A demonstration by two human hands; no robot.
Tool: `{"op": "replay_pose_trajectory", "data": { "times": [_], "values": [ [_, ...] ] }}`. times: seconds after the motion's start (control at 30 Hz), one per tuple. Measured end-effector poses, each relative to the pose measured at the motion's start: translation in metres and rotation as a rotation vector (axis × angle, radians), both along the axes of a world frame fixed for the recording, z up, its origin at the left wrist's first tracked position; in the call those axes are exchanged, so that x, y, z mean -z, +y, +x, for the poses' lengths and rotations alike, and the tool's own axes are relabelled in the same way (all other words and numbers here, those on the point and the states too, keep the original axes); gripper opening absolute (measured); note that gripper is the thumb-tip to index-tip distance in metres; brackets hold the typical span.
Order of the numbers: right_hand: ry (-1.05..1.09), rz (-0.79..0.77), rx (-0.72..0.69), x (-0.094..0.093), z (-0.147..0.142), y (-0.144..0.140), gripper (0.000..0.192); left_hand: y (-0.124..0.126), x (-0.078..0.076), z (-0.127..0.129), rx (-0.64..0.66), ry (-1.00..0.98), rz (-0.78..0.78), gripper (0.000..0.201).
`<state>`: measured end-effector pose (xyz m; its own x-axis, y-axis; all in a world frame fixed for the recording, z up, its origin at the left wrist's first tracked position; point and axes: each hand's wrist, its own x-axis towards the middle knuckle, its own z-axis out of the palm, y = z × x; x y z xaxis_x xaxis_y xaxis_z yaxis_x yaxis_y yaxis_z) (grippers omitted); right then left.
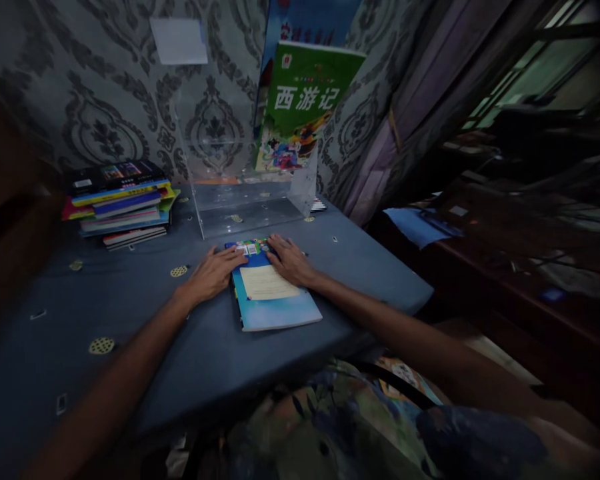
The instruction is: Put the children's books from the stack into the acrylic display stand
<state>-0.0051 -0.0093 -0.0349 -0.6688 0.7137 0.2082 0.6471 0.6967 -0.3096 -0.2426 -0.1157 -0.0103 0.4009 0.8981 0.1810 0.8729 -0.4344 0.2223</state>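
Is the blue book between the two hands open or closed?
Closed: the blue book lies flat, cover up, no pages showing, left hand and right hand on its edges.

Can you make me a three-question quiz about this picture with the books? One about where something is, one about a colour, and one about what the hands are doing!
1. Where is the stack of books?
A. On the table's far left, by the wall
B. Inside the clear stand
C. On the floor

2. What colour is the cover of the upright book in the clear stand?
A. Red
B. Green
C. Black

3. What are the hands doing with the blue book?
A. Holding it up in the air
B. Resting on it while it lies flat and closed
C. Staying far from it

Answers: 1 A, the stack sits left of the stand, near the wallpaper. 2 B, its cover is bright green with white letters. 3 B, the left hand lies at its left edge and the right hand on its top corner, on the table.
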Motion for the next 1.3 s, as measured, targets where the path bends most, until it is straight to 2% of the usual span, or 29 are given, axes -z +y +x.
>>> {"op": "replay_pose_trajectory", "data": {
  "times": [0.23,0.33,0.43,0.53,0.67,0.77,0.87,0.97,1.13,1.3],
  "values": [
    [-0.054,-0.021,-0.144,-0.014,0.003,0.018,0.058,-0.005,-0.005,0.022,-0.049,0.121,0.04,0.053],
    [-0.095,0.003,-0.144,-0.017,0.004,0.016,0.058,-0.006,-0.002,0.024,-0.046,0.15,0.051,0.056],
    [-0.08,0.043,-0.16,-0.013,0.015,-0.002,0.056,-0.007,0.003,0.022,-0.05,0.165,0.05,0.058],
    [-0.043,0.05,-0.288,-0.008,0.041,-0.031,0.056,-0.009,0.004,0.023,-0.066,0.184,0.037,0.061],
    [0.037,0.014,-0.442,-0.005,0.078,-0.064,0.058,-0.011,-0.003,0.027,-0.094,0.228,-0.007,0.061],
    [0.097,-0.021,-0.466,-0.003,0.09,-0.074,0.056,-0.01,-0.011,0.029,-0.099,0.262,-0.039,0.06],
    [0.138,-0.024,-0.471,0.0,0.09,-0.074,0.056,-0.014,-0.018,0.034,-0.09,0.304,-0.069,0.064],
    [0.162,-0.028,-0.471,0.002,0.088,-0.073,0.055,-0.031,-0.024,0.043,-0.042,0.324,-0.106,0.067],
    [0.194,-0.078,-0.467,0.005,0.086,-0.073,0.053,-0.082,-0.035,0.067,0.097,0.218,-0.223,0.072],
    [0.196,-0.084,-0.468,0.005,0.087,-0.073,0.053,-0.118,-0.042,0.082,0.147,0.137,-0.335,0.087]
  ]
}}
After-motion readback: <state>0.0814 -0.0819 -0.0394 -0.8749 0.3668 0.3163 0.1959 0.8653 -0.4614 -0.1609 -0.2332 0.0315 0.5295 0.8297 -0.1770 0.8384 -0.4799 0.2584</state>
